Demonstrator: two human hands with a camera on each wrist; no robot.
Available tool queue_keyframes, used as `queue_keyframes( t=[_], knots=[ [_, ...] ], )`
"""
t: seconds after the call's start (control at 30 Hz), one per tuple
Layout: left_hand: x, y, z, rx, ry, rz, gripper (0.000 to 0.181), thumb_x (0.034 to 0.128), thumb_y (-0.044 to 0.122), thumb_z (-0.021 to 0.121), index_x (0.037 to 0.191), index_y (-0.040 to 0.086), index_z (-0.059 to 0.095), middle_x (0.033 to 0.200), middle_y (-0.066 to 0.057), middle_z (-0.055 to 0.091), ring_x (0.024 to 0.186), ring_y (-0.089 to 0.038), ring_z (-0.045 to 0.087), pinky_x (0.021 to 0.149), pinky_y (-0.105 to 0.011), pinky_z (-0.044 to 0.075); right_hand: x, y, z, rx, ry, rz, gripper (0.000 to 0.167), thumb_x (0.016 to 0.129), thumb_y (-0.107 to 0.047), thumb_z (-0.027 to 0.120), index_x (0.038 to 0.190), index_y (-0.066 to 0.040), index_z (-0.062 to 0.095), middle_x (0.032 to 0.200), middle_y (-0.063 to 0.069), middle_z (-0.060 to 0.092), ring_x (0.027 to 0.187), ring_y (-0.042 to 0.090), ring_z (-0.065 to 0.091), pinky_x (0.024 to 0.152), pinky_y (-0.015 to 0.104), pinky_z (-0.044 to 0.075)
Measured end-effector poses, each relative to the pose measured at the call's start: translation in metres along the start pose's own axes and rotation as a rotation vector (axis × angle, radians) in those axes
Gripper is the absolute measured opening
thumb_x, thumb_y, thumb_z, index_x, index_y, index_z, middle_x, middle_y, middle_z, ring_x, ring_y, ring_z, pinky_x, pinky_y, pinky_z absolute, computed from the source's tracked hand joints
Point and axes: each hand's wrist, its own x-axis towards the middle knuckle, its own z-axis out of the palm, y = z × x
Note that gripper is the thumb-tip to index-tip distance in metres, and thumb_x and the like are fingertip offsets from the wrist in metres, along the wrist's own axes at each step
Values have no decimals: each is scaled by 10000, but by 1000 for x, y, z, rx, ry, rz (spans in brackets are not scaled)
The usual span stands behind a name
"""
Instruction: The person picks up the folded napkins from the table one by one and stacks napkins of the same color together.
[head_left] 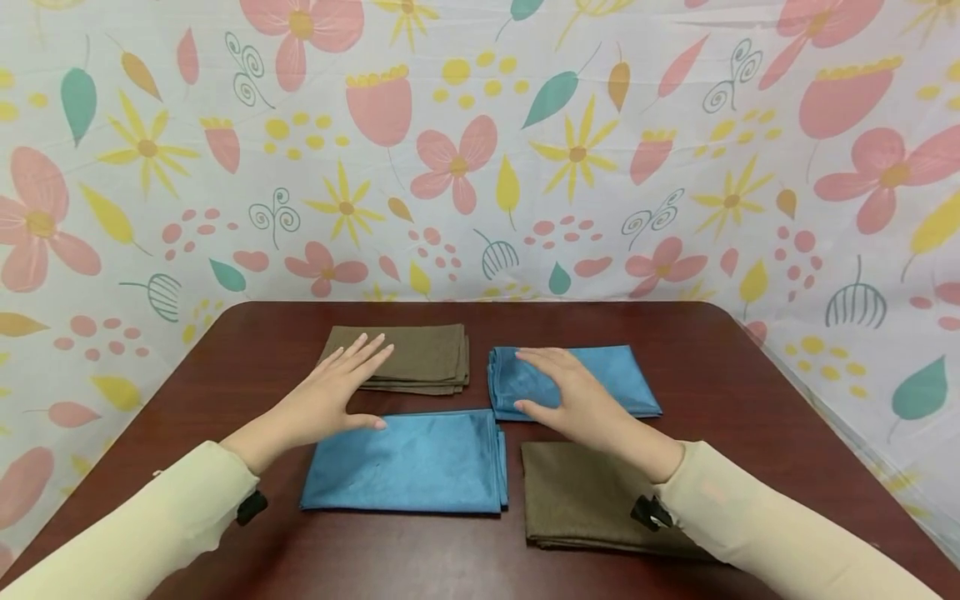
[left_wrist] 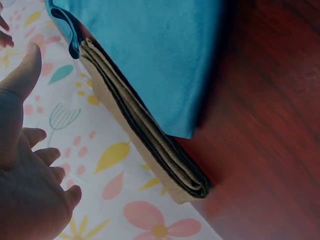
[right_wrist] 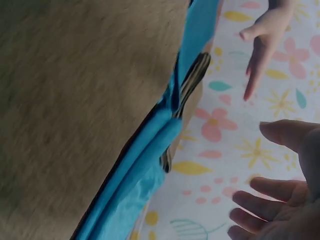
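Observation:
Four folded cloths lie on the table in the head view: a brown one (head_left: pixel 408 354) at back left, a blue one (head_left: pixel 611 379) at back right, a blue one (head_left: pixel 420 462) at front left and a brown one (head_left: pixel 577 492) at front right. My left hand (head_left: pixel 326 404) is over the left pair, fingers spread and holding nothing. Over the back right blue cloth is my right hand (head_left: pixel 577 396), fingers extended, also empty. The left wrist view shows the left hand (left_wrist: pixel 30 150) beside the cloths; in the right wrist view the right hand (right_wrist: pixel 285 185) has its fingers apart.
The dark red-brown table (head_left: pixel 360 554) has rounded back corners. Behind and beside it hangs a white curtain (head_left: pixel 465 83) with pink, yellow and green flower prints. Both forearms, in cream sleeves (head_left: pixel 150 521), reach in over the table's front, with a black strap piece at each wrist.

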Motion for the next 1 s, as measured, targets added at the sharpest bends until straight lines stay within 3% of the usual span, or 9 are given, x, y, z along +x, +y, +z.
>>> queue_keyframes(
  t=[0.27, 0.37, 0.53, 0.8, 1.0],
  knots=[
    [-10, -5, 2, -85, -20, -38, 1038, 786, 382, 798, 1569, 163, 153, 1625, -87, 164, 1488, -368, 125, 1156, -638, 186, -2, -17, 3, 29, -72, 45, 653, 879, -331, 727, 1435, -107, 467, 1442, 96, 496, 1335, 298, 441, 1027, 521, 459],
    [-14, -8, 5, -118, -22, -60, 1043, 784, 377, 800, 1571, 171, 147, 1625, -84, 167, 1484, -375, 132, 1138, -651, 217, -3, -21, 6, 52, -90, 75, 646, 883, -334, 721, 1427, -90, 472, 1422, 117, 509, 1254, 311, 515, 958, 496, 507],
    [-22, -11, 9, -173, -26, -90, 1029, 793, 378, 792, 1568, 147, 156, 1613, -111, 196, 1470, -396, 158, 1113, -659, 260, -3, -25, 10, 127, -122, 147, 617, 887, -341, 714, 1391, -55, 500, 1259, 147, 596, 1043, 290, 602, 791, 395, 543],
    [-34, -16, 10, -251, -44, -131, 1018, 809, 418, 764, 1556, 74, 165, 1590, -190, 215, 1427, -447, 215, 1091, -651, 301, -6, -27, 18, 257, -167, 259, 525, 888, -317, 716, 1281, 3, 577, 1135, 137, 654, 982, 228, 634, 803, 339, 563],
    [-42, -19, 13, -290, -37, -166, 1020, 816, 441, 752, 1556, 69, 156, 1588, -210, 199, 1425, -465, 202, 1083, -674, 286, -6, -30, 22, 276, -187, 322, 500, 869, -291, 735, 1226, 32, 598, 1037, 97, 668, 902, 166, 622, 724, 283, 538]
  ],
)
